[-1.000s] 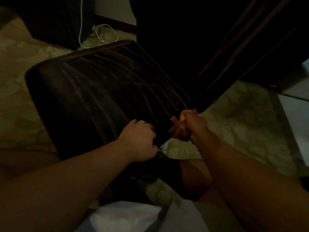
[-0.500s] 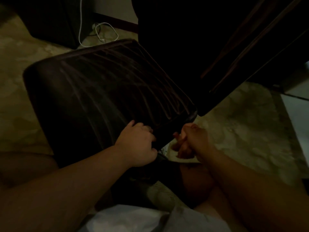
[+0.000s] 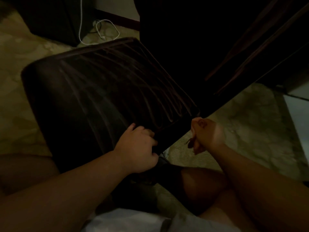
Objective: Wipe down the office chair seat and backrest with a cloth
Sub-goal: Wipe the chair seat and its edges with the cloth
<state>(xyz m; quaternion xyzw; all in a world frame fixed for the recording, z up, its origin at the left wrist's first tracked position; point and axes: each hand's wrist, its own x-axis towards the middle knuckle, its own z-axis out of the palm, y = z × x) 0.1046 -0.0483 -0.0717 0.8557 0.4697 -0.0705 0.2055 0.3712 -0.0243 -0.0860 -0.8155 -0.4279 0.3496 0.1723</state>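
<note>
1. In a dim room, my left hand (image 3: pixel 138 148) grips the near edge of the office chair seat (image 3: pixel 103 101), fingers curled over the rim and thumb tucked beneath.
2. My right hand (image 3: pixel 206 133) is closed into a fist just off the seat's near right corner; something dark and reddish shows under the curled fingers, but I cannot tell whether it is the cloth.
3. The dark seat carries pale streaks running across its surface toward that corner. The backrest (image 3: pixel 209 47) rises along the seat's far right edge, almost lost in shadow.
4. A white cable (image 3: pixel 100 29) lies looped on the patterned floor (image 3: pixel 242 123) beyond the seat's far corner.
5. Risk, as I judge it: the light is poor enough that streaks or missed patches could go unnoticed, especially on the backrest.
6. If the chair swivels or rolls, my left hand's hold at one edge could let the seat turn away under a wiping stroke.
7. A fist working at the corner may slide off the rim and lose contact with the surface.
8. No brand, label or writing can be read anywhere.
</note>
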